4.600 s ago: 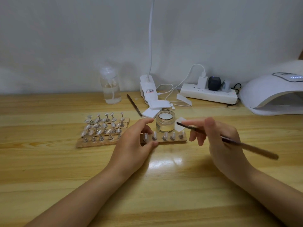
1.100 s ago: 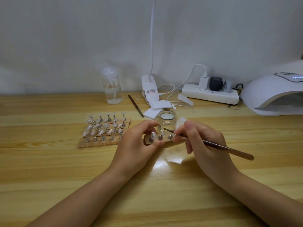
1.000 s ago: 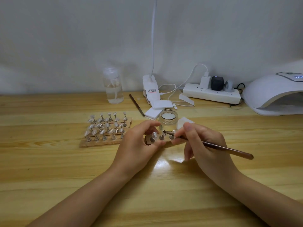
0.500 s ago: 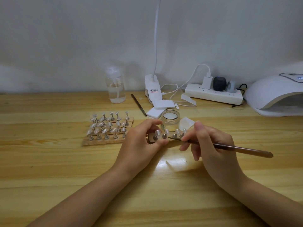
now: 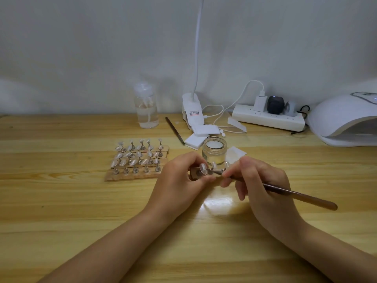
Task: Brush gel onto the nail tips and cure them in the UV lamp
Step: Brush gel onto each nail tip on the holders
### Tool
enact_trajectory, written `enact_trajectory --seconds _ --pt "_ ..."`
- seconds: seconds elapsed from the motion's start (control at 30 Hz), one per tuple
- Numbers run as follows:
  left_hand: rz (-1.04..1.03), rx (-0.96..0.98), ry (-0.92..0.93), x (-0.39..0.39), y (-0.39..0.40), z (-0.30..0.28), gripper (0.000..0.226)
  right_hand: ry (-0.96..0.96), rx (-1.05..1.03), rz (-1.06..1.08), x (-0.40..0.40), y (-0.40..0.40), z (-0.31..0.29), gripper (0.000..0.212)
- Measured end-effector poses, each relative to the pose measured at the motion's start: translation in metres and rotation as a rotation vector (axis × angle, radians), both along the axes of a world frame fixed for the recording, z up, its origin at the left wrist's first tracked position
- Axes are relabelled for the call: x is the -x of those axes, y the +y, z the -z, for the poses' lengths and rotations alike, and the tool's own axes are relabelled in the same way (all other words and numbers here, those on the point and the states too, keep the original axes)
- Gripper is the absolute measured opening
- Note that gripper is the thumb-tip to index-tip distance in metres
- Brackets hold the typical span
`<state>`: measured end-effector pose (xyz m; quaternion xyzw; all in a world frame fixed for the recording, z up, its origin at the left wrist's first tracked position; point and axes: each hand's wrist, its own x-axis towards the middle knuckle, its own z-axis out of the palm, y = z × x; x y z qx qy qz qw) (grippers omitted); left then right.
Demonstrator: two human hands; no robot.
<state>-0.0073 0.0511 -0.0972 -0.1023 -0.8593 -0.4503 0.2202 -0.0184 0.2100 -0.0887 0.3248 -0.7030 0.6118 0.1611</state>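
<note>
My left hand (image 5: 179,180) pinches the left end of a small wooden strip (image 5: 194,174) that carries a row of clear nail tips (image 5: 202,166) on metal stands. My right hand (image 5: 259,184) grips a brown brush (image 5: 295,196), its tip lying against the leftmost nail tip. Most of the strip is hidden behind my fingers. An open glass gel jar (image 5: 214,150) stands just behind the strip. The white UV lamp (image 5: 344,119) sits at the far right edge.
A wooden board with several more nail tips on stands (image 5: 138,158) lies to the left. Behind are a clear pump bottle (image 5: 146,109), a second brush (image 5: 175,130), white pads (image 5: 201,131), a clip lamp base (image 5: 192,111) and a power strip (image 5: 267,118).
The brush tip has moved left along the row, from the middle nail tips to the leftmost one. My left hand has kept its hold on the strip.
</note>
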Motion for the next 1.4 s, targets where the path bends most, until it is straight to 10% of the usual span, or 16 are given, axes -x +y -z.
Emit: enact_trajectory --seconds 0.5,0.9,1.07,1.4 --pt "0.023 -0.025 -0.015 -0.002 0.004 -0.004 0.023 0.138 -0.175 0.067 0.000 -0.003 -0.002 0.028" --pt "-0.034 -0.035 -0.072 0.002 -0.004 0.000 0.034 0.036 0.102 0.155 0.018 0.034 -0.012 0.045" --pt "-0.044 -0.012 -0.084 0.003 -0.006 0.000 0.038 -0.015 -0.243 0.235 0.037 0.042 -0.008 0.004" --pt "-0.044 0.028 -0.100 0.003 -0.007 0.003 0.043 0.048 -0.424 0.158 0.040 0.042 -0.002 0.027"
